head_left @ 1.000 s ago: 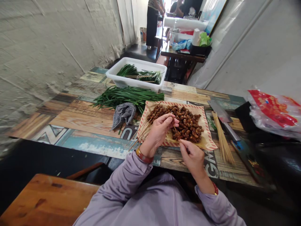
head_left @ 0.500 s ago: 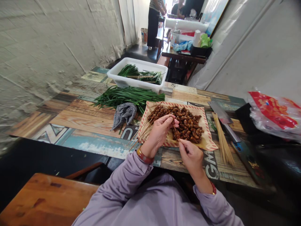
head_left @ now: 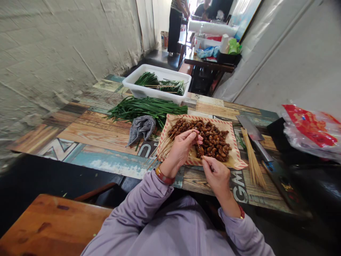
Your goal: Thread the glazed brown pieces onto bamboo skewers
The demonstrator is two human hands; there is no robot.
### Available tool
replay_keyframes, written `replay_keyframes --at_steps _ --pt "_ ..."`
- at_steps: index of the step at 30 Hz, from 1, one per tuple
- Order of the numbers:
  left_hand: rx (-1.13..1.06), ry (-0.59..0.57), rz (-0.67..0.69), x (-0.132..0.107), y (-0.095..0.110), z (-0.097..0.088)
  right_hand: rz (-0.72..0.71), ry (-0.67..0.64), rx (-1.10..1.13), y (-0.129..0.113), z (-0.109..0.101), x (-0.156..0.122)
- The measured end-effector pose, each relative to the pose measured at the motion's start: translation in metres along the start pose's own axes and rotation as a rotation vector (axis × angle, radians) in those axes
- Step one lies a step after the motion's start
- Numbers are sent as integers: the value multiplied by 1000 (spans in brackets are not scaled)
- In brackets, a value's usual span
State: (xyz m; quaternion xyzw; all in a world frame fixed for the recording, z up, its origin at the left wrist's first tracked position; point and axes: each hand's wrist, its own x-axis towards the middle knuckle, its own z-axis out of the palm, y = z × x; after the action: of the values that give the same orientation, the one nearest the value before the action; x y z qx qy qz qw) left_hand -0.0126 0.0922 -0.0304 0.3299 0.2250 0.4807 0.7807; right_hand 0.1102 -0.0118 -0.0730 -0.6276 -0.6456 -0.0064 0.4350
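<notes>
My left hand (head_left: 181, 147) is closed in a pinch on a small brown piece at the near edge of a pile of brown fried pieces (head_left: 213, 137). The pile lies on a red-striped paper tray (head_left: 236, 161). My right hand (head_left: 217, 174) is closed on a thin bamboo skewer that points up toward the left hand's fingers, with a few brown pieces threaded on it. Filled skewers (head_left: 163, 147) lie under my left hand, sticking out over the tray's left edge.
Loose green chives (head_left: 144, 108) and a grey cloth (head_left: 141, 128) lie left of the tray. A white tub (head_left: 157, 83) of chives stands behind. Bare skewers (head_left: 252, 156) and a cleaver (head_left: 255, 140) lie to the right, by a red-printed plastic bag (head_left: 311, 128). A person (head_left: 177, 21) stands far back.
My right hand has edged up toward the left hand, pushing the skewer closer to the pinched piece. The view has shifted slightly; nothing else on the table moved.
</notes>
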Motion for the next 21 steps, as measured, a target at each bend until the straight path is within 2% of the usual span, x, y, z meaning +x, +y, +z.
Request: replay_keyframes --at_steps 21 --pt "-28 0 13 3 -4 -3 59 -3 45 -7 5 6"
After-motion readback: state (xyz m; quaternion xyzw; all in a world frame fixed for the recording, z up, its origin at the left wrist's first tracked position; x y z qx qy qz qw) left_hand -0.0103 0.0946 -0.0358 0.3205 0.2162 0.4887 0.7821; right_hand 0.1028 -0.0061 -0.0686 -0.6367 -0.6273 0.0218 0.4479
